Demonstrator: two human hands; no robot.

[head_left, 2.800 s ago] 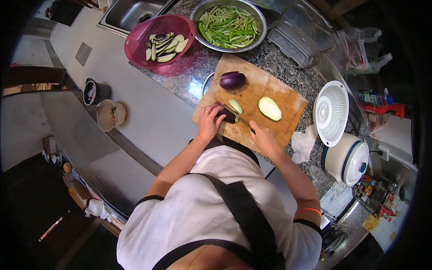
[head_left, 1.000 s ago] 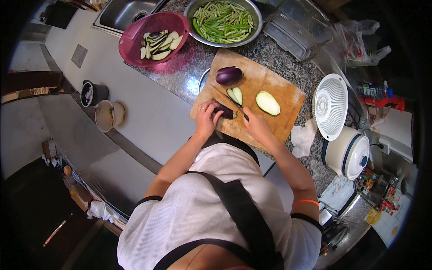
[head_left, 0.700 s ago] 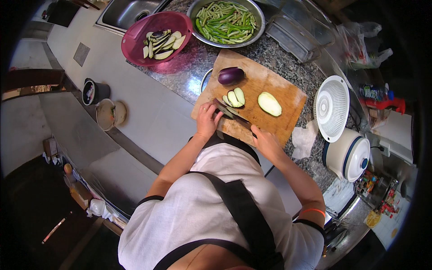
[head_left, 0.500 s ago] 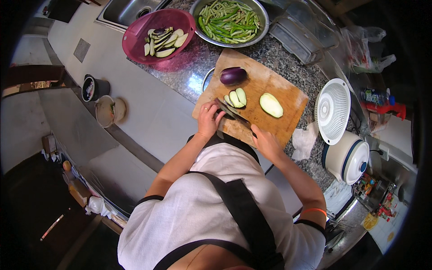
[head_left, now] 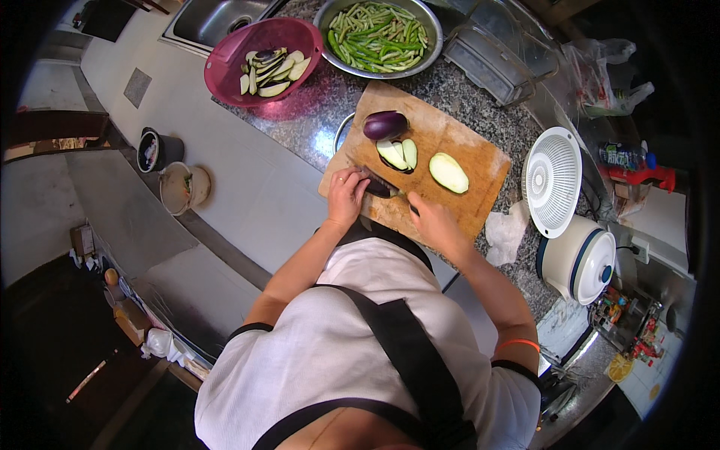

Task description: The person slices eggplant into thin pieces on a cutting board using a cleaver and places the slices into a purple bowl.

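On a wooden cutting board (head_left: 469, 142) my left hand (head_left: 345, 199) is closed over a dark purple piece of eggplant (head_left: 377, 188), fingertips pressing on its left end. My right hand (head_left: 436, 225) grips the handle of a kitchen knife (head_left: 390, 183); its blade lies along the piece, partly hard to make out against the dark skin. Just beyond the blade are a few pale eggplant slices (head_left: 398, 154) with dark skin edges. Behind these rests a larger, glossy purple eggplant piece (head_left: 385, 125). A pale oval slab of eggplant (head_left: 448, 173) lies cut face up on the board's right side.
Eggplant slices fill part of a pink basin (head_left: 221, 71) at the far left, beside a metal bowl of green beans (head_left: 382, 37). To the right stand a white colander (head_left: 553, 182), a crumpled white cloth (head_left: 505, 234) and a rice cooker (head_left: 581, 262). A sink (head_left: 202, 26) lies beyond.
The knife has shifted slightly left with my right hand. The slices beyond the blade have spread and moved closer to the larger eggplant piece. My left hand stays nearly in place.
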